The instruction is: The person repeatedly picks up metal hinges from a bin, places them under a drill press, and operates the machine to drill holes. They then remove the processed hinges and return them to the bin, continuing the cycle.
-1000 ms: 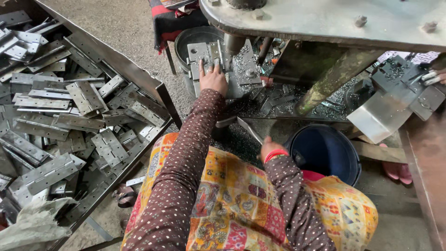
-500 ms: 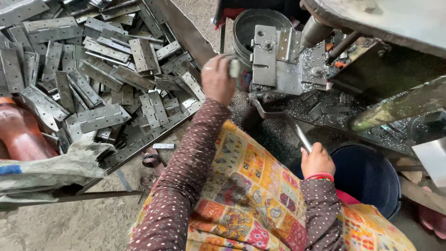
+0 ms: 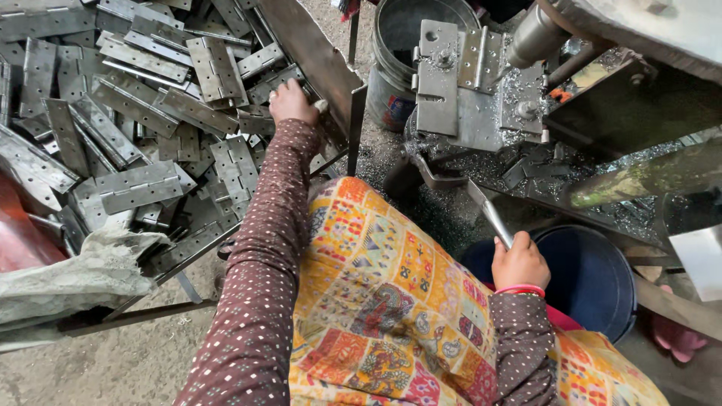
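- The left hand (image 3: 292,102) reaches out to the pile of metal hinges (image 3: 150,113). Its fingers curl down among the topmost pieces at the pile's near-right edge; the exact hinge gripped cannot be determined.
- The pile fills a shallow tray; the tray's tall steel side wall (image 3: 316,56) stands just to the right of the left hand.
- The right hand (image 3: 519,263) is closed in a fist around a slim metal lever handle (image 3: 492,218). The handle runs up and away from the hand toward the machine.
- Ahead of the right hand, a flat steel fixture plate (image 3: 459,90) sits on the machine bed, surrounded by loose metal shavings (image 3: 602,210).
- Between the two hands, further away, stands a grey metal bucket (image 3: 398,68) with a worn blue-and-red label patch low on its wall.
- Just to the right of the right hand sits a dark blue round tub (image 3: 594,278).
- Near and left of the left arm lies a crumpled grey sack (image 3: 83,271).
- Both sleeves are brown and dotted; a patterned orange cloth (image 3: 391,301) covers the lap.
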